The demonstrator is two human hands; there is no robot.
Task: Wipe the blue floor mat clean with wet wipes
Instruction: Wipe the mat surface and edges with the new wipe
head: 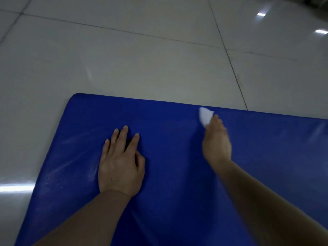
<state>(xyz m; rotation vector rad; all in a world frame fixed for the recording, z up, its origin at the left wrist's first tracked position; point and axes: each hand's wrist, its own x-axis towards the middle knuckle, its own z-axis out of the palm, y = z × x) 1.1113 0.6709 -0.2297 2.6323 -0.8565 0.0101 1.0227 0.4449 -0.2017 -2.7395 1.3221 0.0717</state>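
The blue floor mat (170,174) fills the lower part of the view, its far edge and rounded far-left corner visible. Pale streaks show on its left side. My left hand (120,160) rests flat on the mat, fingers spread and straight. My right hand (217,141) reaches toward the far edge and holds a white wet wipe (205,116) against the mat; the hand and wipe are blurred.
Glossy light-grey floor tiles (142,59) surround the mat on the far and left sides, with dark grout lines and bright light reflections. Something dark sits at the top right corner (317,1), too unclear to name.
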